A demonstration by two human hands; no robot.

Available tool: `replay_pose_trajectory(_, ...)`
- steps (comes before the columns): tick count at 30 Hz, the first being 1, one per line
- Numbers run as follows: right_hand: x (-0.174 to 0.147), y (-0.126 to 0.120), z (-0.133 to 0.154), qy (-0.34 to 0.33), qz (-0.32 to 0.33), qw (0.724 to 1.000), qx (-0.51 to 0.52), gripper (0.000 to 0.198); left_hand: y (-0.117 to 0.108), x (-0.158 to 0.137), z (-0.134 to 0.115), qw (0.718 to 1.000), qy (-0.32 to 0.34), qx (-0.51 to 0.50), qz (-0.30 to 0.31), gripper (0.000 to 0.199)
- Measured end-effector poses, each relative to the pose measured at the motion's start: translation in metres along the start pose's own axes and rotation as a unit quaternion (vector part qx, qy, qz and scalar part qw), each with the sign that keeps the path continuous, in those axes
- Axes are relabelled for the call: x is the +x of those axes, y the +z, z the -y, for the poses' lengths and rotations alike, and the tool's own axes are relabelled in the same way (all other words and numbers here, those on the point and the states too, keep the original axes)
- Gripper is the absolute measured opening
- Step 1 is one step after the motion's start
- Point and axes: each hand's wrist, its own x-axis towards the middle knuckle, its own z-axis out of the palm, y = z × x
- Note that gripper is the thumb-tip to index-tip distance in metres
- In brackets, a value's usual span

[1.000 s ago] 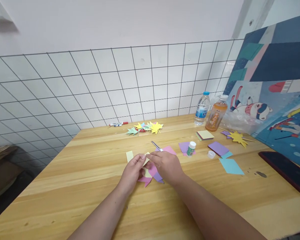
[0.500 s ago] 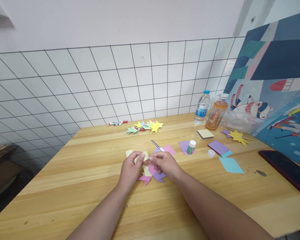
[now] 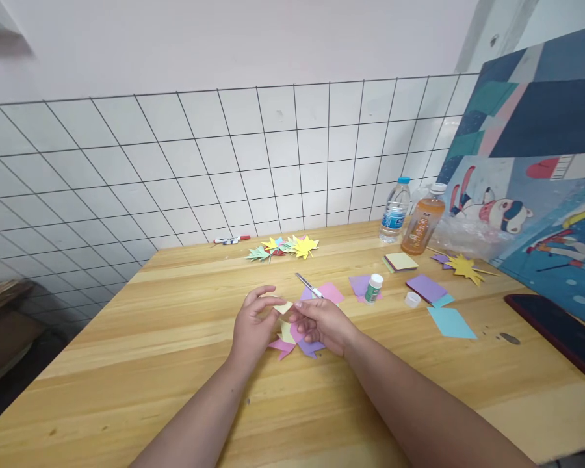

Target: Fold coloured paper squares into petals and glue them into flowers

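Note:
A small pale yellow piece of paper [image 3: 283, 307] is held up between my two hands above the table. My left hand [image 3: 254, 328] has its thumb and index finger at the paper's left edge, the other fingers loosely curled. My right hand [image 3: 324, 323] pinches the right edge between thumb and index finger. Below them lie folded paper pieces: a pale yellow one [image 3: 287, 333], a pink one [image 3: 283, 348] and a purple one [image 3: 311, 348], partly hidden by my right hand. A craft knife [image 3: 308, 284] lies just beyond, over pink paper [image 3: 331, 292].
A glue bottle [image 3: 374, 288] stands uncapped-looking near a white cap [image 3: 412, 299]. Paper stacks [image 3: 426, 287], a blue sheet [image 3: 452, 322], a water bottle [image 3: 394, 211], an orange drink [image 3: 423, 221] and a phone-like dark object [image 3: 550, 331] are right. Paper leaves [image 3: 285, 247] and markers [image 3: 231, 240] lie behind.
My left hand's fingers have lifted and spread somewhat, and the held paper has turned and looks smaller. Another pale yellow piece beyond my left hand is now hidden. My right hand keeps its pinch.

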Motion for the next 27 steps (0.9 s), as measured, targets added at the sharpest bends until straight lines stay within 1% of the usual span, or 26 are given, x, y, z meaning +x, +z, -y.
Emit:
replay_pose_trajectory(6,0.0013,-0.0016,-0.0014,0.013,-0.007,1.000,0.000,0.018,0.0020,-0.0041,-0.0023,1.000,-0.006,0.013,0.000,0.030)
replay_pose_trajectory(13,0.0005,-0.0035,-0.0006,0.032,0.008,0.999,-0.018,0.022,0.0003,-0.0047,-0.0004,0.996,0.048,0.067,-0.028,0.034)
replay_pose_trajectory(18,0.0010,-0.0043,-0.0010,0.033,0.009,0.999,-0.011,0.023,0.0010,-0.0054,0.0004,0.995,0.059,0.080,-0.028,0.036)
replay_pose_trajectory(22,0.0020,-0.0049,-0.0019,0.034,0.002,0.999,-0.018,0.025,0.0011,-0.0058,-0.0016,0.992,0.079,0.093,-0.026,0.037)
replay_pose_trajectory(27,0.0028,-0.0059,-0.0027,0.033,0.006,0.999,-0.020,0.026,-0.0001,-0.0059,-0.0040,0.990,0.096,0.096,-0.035,0.037)
